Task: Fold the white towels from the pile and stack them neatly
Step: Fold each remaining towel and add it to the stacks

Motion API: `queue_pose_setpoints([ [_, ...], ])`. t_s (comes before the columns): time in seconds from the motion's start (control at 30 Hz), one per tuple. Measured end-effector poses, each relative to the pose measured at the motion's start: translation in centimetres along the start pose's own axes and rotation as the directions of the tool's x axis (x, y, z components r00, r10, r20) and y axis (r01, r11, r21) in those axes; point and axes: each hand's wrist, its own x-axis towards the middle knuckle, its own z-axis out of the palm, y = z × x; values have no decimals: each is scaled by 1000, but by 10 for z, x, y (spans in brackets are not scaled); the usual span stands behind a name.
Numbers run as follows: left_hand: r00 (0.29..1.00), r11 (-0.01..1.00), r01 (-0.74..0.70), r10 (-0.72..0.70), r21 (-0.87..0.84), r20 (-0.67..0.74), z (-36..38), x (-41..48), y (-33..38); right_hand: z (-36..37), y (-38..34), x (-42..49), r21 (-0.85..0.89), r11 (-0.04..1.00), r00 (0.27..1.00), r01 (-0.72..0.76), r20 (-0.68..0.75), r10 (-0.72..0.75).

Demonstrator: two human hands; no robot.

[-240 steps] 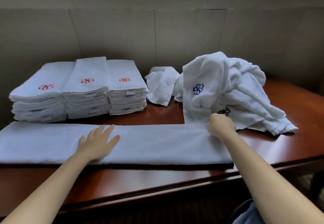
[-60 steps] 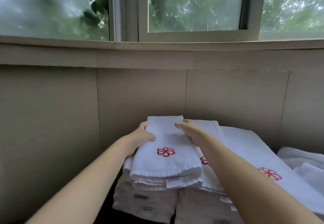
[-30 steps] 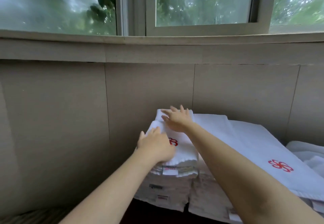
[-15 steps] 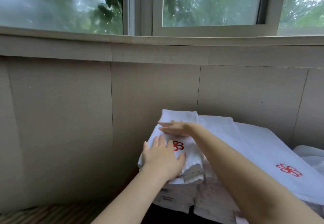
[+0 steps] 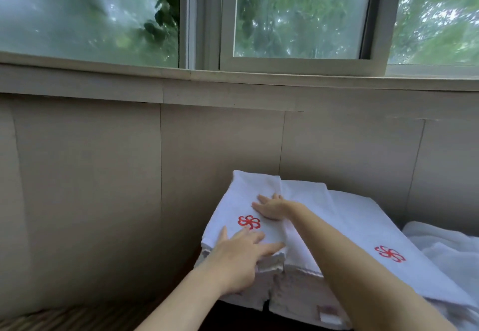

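Note:
A folded white towel (image 5: 241, 201) with a red flower mark lies on top of the leftmost stack (image 5: 243, 289) of folded towels. My left hand (image 5: 239, 258) lies flat on its near edge, fingers spread, holding nothing. My right hand (image 5: 272, 207) presses flat on the towel's right side, just past the red mark. Two more stacks sit to the right; the rightmost stack (image 5: 375, 240) shows a red mark too. The unfolded towel pile (image 5: 445, 245) shows at the right edge.
The stacks stand against a beige panelled wall (image 5: 207, 154) under a window sill (image 5: 181, 76). A dark strip of table (image 5: 233, 312) shows under the stacks. A striped surface (image 5: 64, 317) lies at bottom left.
The long towel that lay flat on the table now lies folded on the left stack. Over the last second both hands slid back toward me across it, and the view rose toward the window.

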Motion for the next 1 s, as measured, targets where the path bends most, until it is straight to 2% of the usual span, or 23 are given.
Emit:
queue_pose_setpoints([
  [0.1, 1000, 999, 27, -27, 46, -3, -1, -18, 21, 11, 11, -55, 227, 972, 997, 55, 34, -65],
  [0.2, 987, 992, 67, -50, 110, -153, 0, -37, 32, 19, 26, -122, 380, 912, 977, 154, 76, -197],
  [0.23, 976, 986, 40, -4, 160, -218, -1, -45, 37, 19, 33, -143, 404, 899, 971, 169, 91, -223],
  [0.33, 955, 951, 49, 45, 305, -293, -5, -68, 55, 11, 51, -211, 613, 766, 923, 194, 150, -354],
  [0.4, 956, 954, 113, -28, 277, -291, -3, -78, 69, 11, 70, -241, 704, 692, 902, 163, 178, -394],
  [0.47, 973, 975, 164, -134, 152, -190, -3, -85, 88, 14, 92, -265, 720, 682, 928, 131, 152, -339],
  [0.53, 981, 982, 165, -154, 87, -119, 6, -82, 106, 16, 124, -291, 732, 673, 961, 104, 100, -258],
  [0.6, 987, 988, 155, -155, 3, -46, 10, -75, 133, 18, 166, -320, 792, 606, 984, 78, 35, -172],
  [0.67, 992, 992, 122, -121, -42, 19, 16, -66, 166, 23, 213, -351, 851, 524, 1000, 30, -31, -7],
  [0.7, 995, 994, 94, -91, -60, 46, 20, -61, 184, 28, 236, -367, 855, 519, 993, 6, -68, 100],
  [0.77, 995, 995, 37, -28, -96, 91, 28, -50, 224, 41, 278, -400, 852, 523, 938, -21, -164, 305],
  [0.87, 988, 981, -50, 76, -187, 135, 46, -33, 283, 66, 328, -438, 822, 563, 758, -87, -312, 573],
  [0.93, 977, 963, -101, 143, -251, 156, 58, -25, 322, 72, 352, -456, 798, 572, 630, -191, -347, 695],
  [1.0, 963, 934, -146, 209, -326, 169, 72, -17, 359, 69, 366, -468, 804, 561, 562, -198, -376, 737],
])
